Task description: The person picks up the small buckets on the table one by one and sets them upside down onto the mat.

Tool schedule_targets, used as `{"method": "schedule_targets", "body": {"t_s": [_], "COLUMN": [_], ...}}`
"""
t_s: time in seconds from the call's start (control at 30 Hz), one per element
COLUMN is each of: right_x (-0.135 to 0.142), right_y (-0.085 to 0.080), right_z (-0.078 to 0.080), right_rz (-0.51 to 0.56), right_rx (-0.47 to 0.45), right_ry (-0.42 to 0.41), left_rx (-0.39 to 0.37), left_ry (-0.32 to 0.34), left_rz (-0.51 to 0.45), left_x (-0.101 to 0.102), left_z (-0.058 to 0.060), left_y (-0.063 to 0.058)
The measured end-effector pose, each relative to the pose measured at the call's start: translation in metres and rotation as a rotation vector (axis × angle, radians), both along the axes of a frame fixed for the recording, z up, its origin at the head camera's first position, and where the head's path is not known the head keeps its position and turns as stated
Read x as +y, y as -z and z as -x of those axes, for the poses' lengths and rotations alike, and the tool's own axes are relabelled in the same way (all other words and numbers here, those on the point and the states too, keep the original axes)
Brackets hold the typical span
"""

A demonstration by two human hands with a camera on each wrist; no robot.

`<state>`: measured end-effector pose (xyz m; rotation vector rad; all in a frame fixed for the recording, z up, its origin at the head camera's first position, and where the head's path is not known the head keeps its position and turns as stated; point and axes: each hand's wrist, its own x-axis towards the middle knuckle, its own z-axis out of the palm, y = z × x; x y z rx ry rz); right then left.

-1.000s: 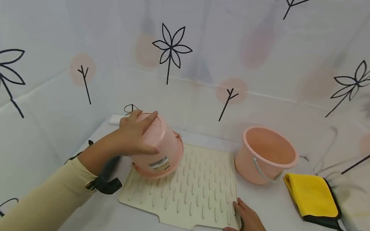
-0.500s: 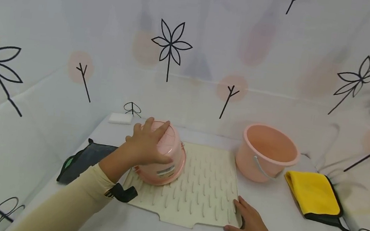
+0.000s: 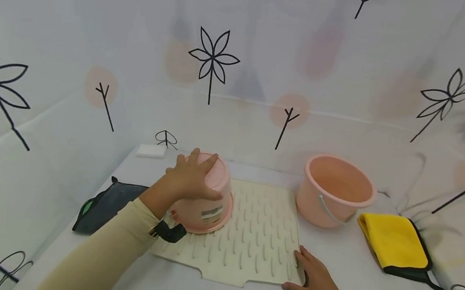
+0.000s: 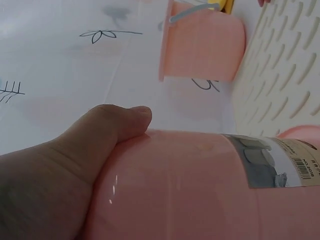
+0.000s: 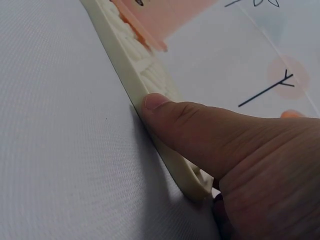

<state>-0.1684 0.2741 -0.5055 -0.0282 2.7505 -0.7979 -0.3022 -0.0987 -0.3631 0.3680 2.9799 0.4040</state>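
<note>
A pink bucket (image 3: 195, 210) stands upside down on the left part of a cream ridged draining board (image 3: 261, 234). My left hand (image 3: 185, 178) grips its base from above, fingers spread over the bottom and the thumb on the side. The left wrist view shows that thumb lying along the pink wall, with a printed label (image 4: 270, 162) farther toward the rim. At the board's near right corner my right hand (image 3: 319, 283) holds the edge, thumb at the front and fingers along the right side. In the right wrist view the thumb presses the board's side.
A second pink bucket (image 3: 320, 207) stands upright behind the board's right side, its grey handle hanging down. A folded yellow cloth with black trim (image 3: 395, 242) lies at the right. Left of the board are a dark pouch (image 3: 109, 203) and a small white block (image 3: 151, 150).
My left hand has brought the tilted bucket down to sit rim-down on the board, shifting slightly right. The dark pouch has come into fuller view. My right hand has stayed at the corner.
</note>
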Motion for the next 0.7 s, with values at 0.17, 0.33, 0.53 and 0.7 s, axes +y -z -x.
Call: {"method": "schedule_targets", "body": {"t_s": [0.17,0.33,0.53,0.7], "right_x": [0.001,0.002,0.002,0.002], "right_y": [0.0,0.003,0.005,0.003], "right_z": [-0.001,-0.001,0.002,0.001], "right_rz": [0.005,0.027,0.024,0.017], "right_rx": [0.002,-0.005,-0.01,-0.01], "right_ry": [-0.001,0.001,0.007,0.007], "left_rx": [-0.041,-0.067,0.063,0.251], "left_ry": [0.01,0.006,-0.038,-0.025], "left_rz": [-0.001,-0.016,-0.105,-0.22], "left_x": [0.002,0.002,-0.001,-0.006], "left_z": [0.007,0.012,0.01,-0.002], "left_y": [0.0,-0.001,0.008,0.021]}}
